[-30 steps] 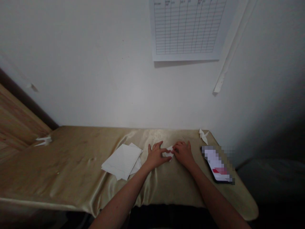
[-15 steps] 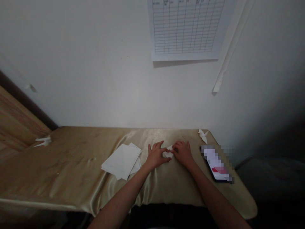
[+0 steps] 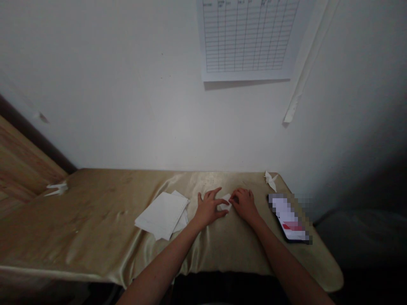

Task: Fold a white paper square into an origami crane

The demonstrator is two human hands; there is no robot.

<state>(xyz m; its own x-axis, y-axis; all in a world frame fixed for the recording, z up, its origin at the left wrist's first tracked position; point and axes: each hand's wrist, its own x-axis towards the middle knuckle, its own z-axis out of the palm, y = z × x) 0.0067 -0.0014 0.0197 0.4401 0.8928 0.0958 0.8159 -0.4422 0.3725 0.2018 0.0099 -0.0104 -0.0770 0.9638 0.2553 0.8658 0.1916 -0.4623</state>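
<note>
Small white paper (image 3: pixel 224 207) on satin tablecloth (image 3: pixel 241 245) between hands, one corner toward wall (image 3: pixel 159 114); long axis obscured by fingers. Left hand (image 3: pixel 208 208) splayed, index and thumb parted over paper. Right hand (image 3: pixel 245 204) curled, fingertips at paper's right edge; cannot tell whether pinching.

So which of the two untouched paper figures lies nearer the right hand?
The figure at the far right corner of the table, beyond the phone; the other figure lies at the left end.
</note>
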